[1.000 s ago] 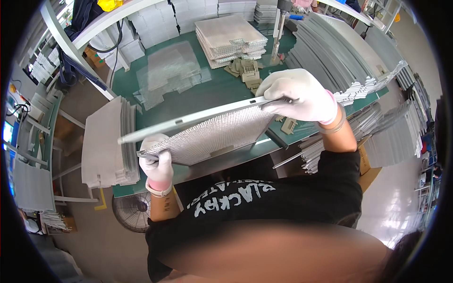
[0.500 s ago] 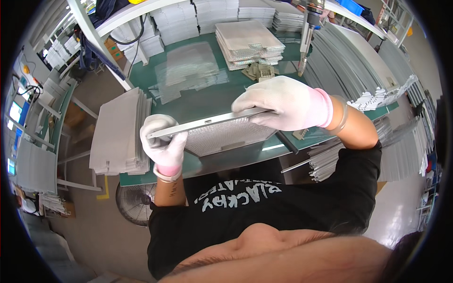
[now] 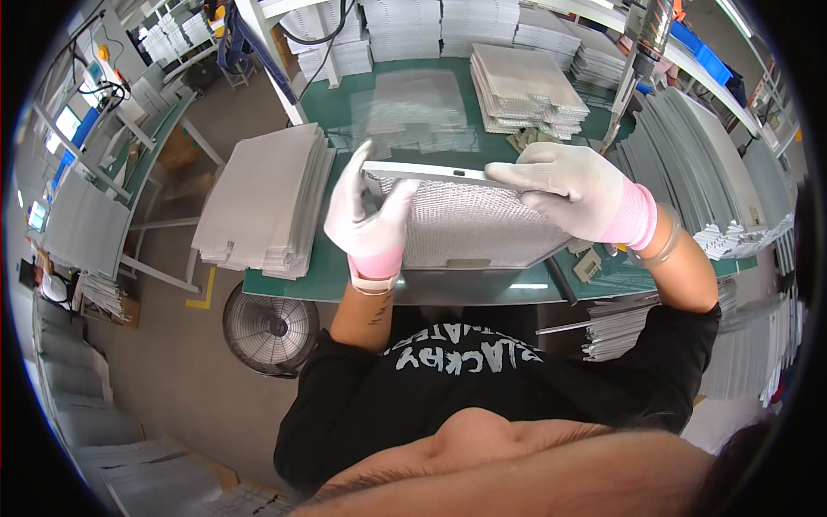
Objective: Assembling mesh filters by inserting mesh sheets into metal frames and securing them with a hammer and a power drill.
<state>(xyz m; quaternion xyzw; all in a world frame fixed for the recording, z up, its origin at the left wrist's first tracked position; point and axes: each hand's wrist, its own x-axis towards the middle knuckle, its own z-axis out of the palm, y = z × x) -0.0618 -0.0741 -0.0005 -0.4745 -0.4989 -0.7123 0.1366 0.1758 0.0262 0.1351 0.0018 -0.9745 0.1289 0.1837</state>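
Note:
A metal mesh filter panel [image 3: 469, 226] with a thin silver frame is held tilted above the near edge of the green table, its top edge nearly level. My right hand [image 3: 575, 191], in a white glove with a pink cuff, grips the panel's upper right end, the fingers along the frame and the thumb on the mesh side. At the opposite end, my gloved left hand [image 3: 369, 207] holds the panel's left corner loosely, thumb over the front and fingers stretched up along the end. A dark rod [image 3: 560, 280] lies at the table edge below my right hand.
Stacked pale panels stand on the table's left [image 3: 258, 194] and at the back [image 3: 521, 82]. Clear sheets [image 3: 409, 103] lie between them. A powered driver [image 3: 646, 52] hangs at the right, near long grey strips [image 3: 689, 164]. A floor fan [image 3: 271, 327] stands below left.
The view has swung, so the table appears shifted right. The panel has turned to show more mesh and its top edge is more level. My left hand's fingers have straightened and loosened.

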